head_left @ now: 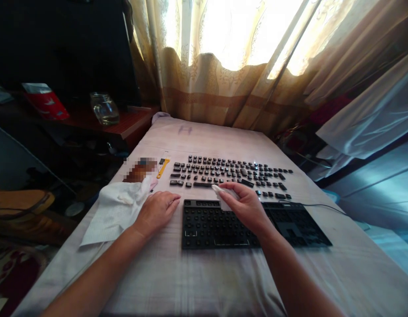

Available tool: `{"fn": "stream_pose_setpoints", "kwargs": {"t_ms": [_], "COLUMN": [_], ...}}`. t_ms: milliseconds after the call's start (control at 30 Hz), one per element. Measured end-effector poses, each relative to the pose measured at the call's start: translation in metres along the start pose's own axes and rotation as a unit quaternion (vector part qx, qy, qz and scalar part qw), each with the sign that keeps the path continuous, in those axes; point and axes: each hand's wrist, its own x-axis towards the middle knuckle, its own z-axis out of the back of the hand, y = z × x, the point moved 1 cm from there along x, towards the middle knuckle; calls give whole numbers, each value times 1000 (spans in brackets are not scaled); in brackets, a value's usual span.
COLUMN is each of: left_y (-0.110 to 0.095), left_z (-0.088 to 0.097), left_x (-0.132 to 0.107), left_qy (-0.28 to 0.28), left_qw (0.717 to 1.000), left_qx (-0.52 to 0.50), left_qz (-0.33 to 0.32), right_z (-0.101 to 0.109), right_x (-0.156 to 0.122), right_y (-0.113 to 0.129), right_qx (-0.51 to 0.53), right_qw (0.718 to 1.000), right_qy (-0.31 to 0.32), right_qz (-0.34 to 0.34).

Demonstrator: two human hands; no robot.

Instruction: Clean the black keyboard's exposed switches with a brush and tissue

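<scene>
A black keyboard [204,224] with its keycaps off lies before me, bare key stems showing. Above its upper edge, my right hand [245,204] pinches a folded white tissue [226,203], and part of the keyboard is hidden behind that hand and forearm. My left hand [159,209] rests on the bedsheet left of the keyboard, holding nothing, its fingers loosely laid out beside a white cloth [114,207]. Loose black keycaps [220,169] are spread in rows beyond the keyboard, the long space bar [203,185] among them.
A yellow-handled tool [163,168] lies left of the keycaps, near a blurred-out patch. A cable [325,206] runs right from the keyboard. On a side table [134,121] stand a glass jar [104,109] and a red packet [47,103]. Curtains [204,88] hang behind.
</scene>
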Motion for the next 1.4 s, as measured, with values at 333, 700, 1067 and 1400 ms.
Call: {"fn": "stream_pose_setpoints", "kwargs": {"t_ms": [333,700,1067,1400], "left_y": [5,9,10,10], "left_z": [-21,-29,-30,-30], "left_x": [19,21,19,19], "left_qy": [38,23,20,-1], "left_qw": [996,990,989,988], "left_qx": [-85,-136,-132,-130], "left_qz": [-8,-33,-58,-89], "right_z": [3,-29,-54,-41], "right_x": [-27,-27,-27,-39], "right_y": [-12,5,15,20], "right_qx": [-247,-325,-354,-317], "right_qw": [959,915,886,908], "right_qy": [103,132,210,185], "right_qz": [92,201,213,204]}}
